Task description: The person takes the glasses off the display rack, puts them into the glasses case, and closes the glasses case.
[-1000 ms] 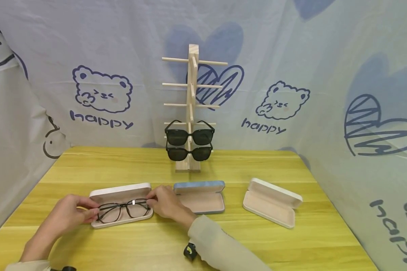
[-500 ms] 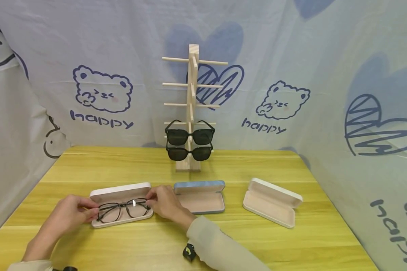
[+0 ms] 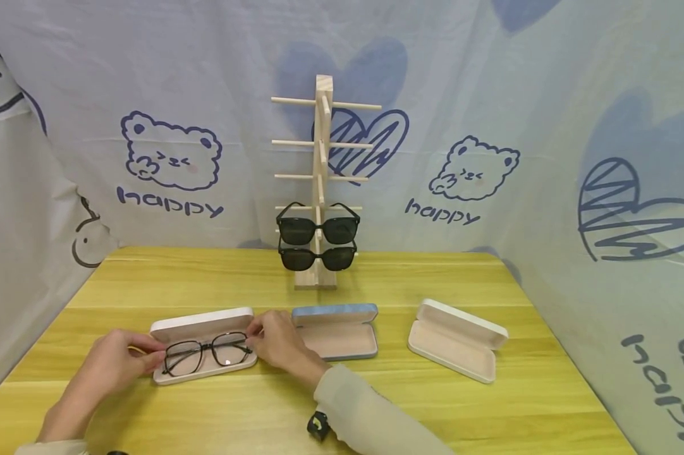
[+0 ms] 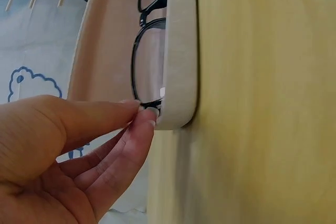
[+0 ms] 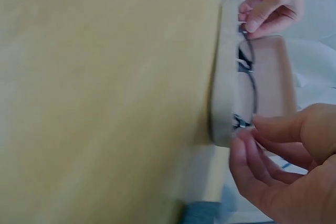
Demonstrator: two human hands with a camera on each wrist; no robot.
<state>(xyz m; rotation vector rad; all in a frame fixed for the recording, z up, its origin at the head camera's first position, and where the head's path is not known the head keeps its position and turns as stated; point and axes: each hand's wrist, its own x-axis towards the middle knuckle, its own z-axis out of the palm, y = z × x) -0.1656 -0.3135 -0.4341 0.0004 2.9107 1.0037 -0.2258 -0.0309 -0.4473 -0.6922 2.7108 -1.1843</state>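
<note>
Black-framed clear glasses (image 3: pixel 207 346) lie in an open white case (image 3: pixel 205 374) at the left of the table, lenses facing up toward the head view. The left hand (image 3: pixel 114 361) pinches their left end between thumb and fingers; the left wrist view shows those fingertips (image 4: pixel 144 109) on the frame's corner at the case's end. At the other end the right hand (image 3: pixel 279 340) pinches the frame's right corner, with its thumb and fingers meeting there in the right wrist view (image 5: pixel 249 129). The folded temples are partly seen behind the lenses.
Just right of the right hand lies an open blue case (image 3: pixel 342 341); farther right is another open white case (image 3: pixel 456 351). Behind them stands a wooden rack (image 3: pixel 322 139) holding two pairs of dark sunglasses (image 3: pixel 318 230). Printed cloth (image 3: pixel 245 76) hangs around the table.
The glasses have tilted very slightly between the two hands, and the glare on the right lens is gone. Both hands keep their hold in nearly the same place.
</note>
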